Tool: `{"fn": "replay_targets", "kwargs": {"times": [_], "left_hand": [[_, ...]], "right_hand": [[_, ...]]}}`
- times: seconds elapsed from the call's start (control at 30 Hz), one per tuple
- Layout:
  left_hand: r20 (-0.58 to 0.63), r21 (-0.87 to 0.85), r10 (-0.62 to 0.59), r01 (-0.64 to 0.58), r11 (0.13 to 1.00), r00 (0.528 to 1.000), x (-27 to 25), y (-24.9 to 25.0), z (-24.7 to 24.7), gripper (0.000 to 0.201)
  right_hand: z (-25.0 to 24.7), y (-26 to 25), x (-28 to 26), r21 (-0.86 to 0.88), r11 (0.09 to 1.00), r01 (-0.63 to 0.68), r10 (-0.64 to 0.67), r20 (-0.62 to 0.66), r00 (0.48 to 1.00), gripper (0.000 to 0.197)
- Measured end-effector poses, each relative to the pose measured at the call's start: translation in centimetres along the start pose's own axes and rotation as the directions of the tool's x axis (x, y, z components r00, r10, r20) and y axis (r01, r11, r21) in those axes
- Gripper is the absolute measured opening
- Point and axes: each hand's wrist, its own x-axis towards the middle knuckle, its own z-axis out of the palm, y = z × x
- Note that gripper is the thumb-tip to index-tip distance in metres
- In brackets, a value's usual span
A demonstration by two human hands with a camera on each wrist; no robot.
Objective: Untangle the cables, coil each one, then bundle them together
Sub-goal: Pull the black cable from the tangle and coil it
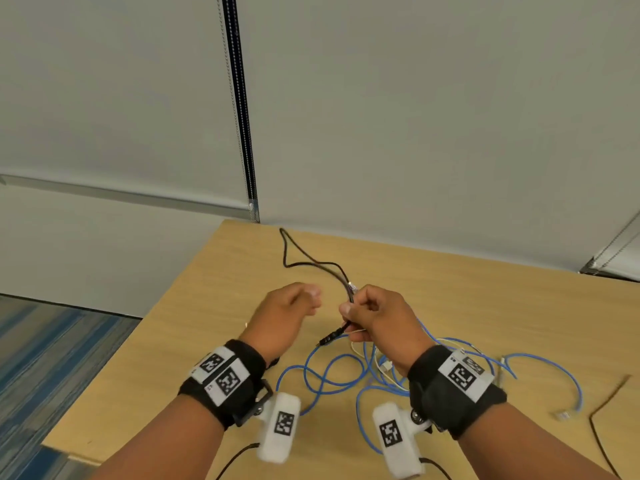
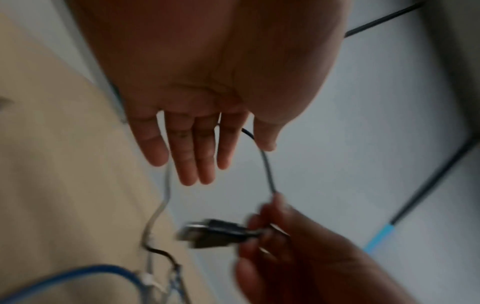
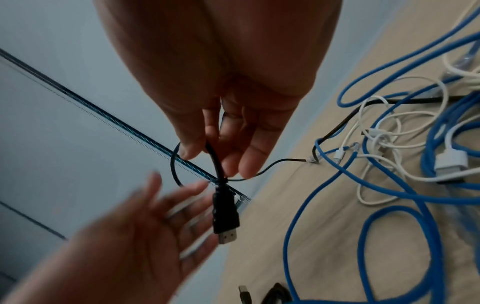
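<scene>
My right hand (image 1: pixel 370 313) pinches a thin black cable (image 1: pixel 313 261) just behind its black USB plug (image 3: pixel 225 218), which hangs down from the fingers (image 3: pixel 233 156). The cable runs off to a loop at the table's far edge. My left hand (image 1: pixel 294 306) is held beside it with straight, spread fingers (image 2: pixel 192 156) and holds nothing; the same black cable (image 2: pixel 267 170) passes just past its thumb. A tangle of blue cable (image 1: pixel 332 375) and thin white cable (image 3: pixel 384 144) lies on the wooden table (image 1: pixel 450 289) under and right of my right hand.
Another black cable (image 1: pixel 604 407) lies at the table's right edge, near a clear plug (image 1: pixel 562 415) of the blue cable. A second small USB plug (image 3: pixel 244 292) lies on the table. The table's left edge drops to striped carpet (image 1: pixel 52 358); a wall with blinds stands behind.
</scene>
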Motion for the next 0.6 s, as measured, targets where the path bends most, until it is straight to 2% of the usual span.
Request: {"fn": "replay_targets", "kwargs": {"times": [0.07,0.13,0.2,0.27,0.3,0.33,0.37,0.4,0.43,0.5,0.53,0.6], "left_hand": [[0.025,-0.004,0.075,-0.075,0.997,0.997,0.6,2.7,1.8,0.023],[0.004,-0.020,0.117,-0.117,0.993,0.993,1.2,4.2,2.6,0.023],[0.023,-0.021,0.121,-0.120,0.992,0.992,1.5,5.1,2.6,0.029],[0.079,0.023,0.130,-0.132,0.991,0.988,1.3,6.0,2.5,0.032],[0.130,0.081,0.160,-0.172,0.982,0.978,1.1,6.5,2.5,0.032],[0.201,0.144,0.209,-0.240,0.960,0.957,0.9,7.1,2.7,0.030],[0.273,0.187,0.266,-0.323,0.928,0.925,0.5,7.8,2.9,0.028],[0.315,0.210,0.318,-0.392,0.895,0.894,0.2,8.7,3.1,0.025],[0.324,0.209,0.358,-0.436,0.875,0.876,0.0,9.5,3.0,0.023],[0.314,0.186,0.419,-0.488,0.853,0.852,0.3,10.7,2.2,0.022],[0.312,0.215,0.440,-0.513,0.831,0.842,0.5,11.1,1.7,0.024],[0.293,0.311,0.454,-0.533,0.787,0.841,1.0,11.9,0.7,0.026]], "right_hand": [[0.3,-0.4,-0.8,-0.170,0.984,0.061,-0.045,0.096,0.994,0.025],[0.0,-0.8,-1.4,-0.403,0.898,0.179,-0.118,0.173,0.978,0.029],[-1.2,-1.5,-1.7,-0.489,0.827,0.278,-0.283,0.065,0.957,0.027],[-3.0,-2.9,-2.0,-0.479,0.784,0.394,-0.479,-0.063,0.876,0.005],[-3.8,-3.6,-2.1,-0.506,0.744,0.437,-0.538,-0.066,0.840,0.018],[-4.4,-4.1,-2.2,-0.550,0.681,0.483,-0.586,-0.014,0.810,0.034],[-5.1,-4.4,-2.2,-0.601,0.617,0.509,-0.605,0.051,0.794,0.044],[-5.7,-4.6,-2.1,-0.650,0.561,0.513,-0.604,0.102,0.790,0.044],[-6.3,-5.0,-2.1,-0.680,0.539,0.498,-0.580,0.130,0.804,0.037],[-8.0,-5.4,-2.0,-0.699,0.564,0.439,-0.497,0.138,0.857,0.017],[-8.8,-5.7,-2.0,-0.688,0.583,0.432,-0.467,0.151,0.871,0.014],[-10.4,-6.1,-1.8,-0.637,0.622,0.455,-0.462,0.170,0.870,0.012]]}}
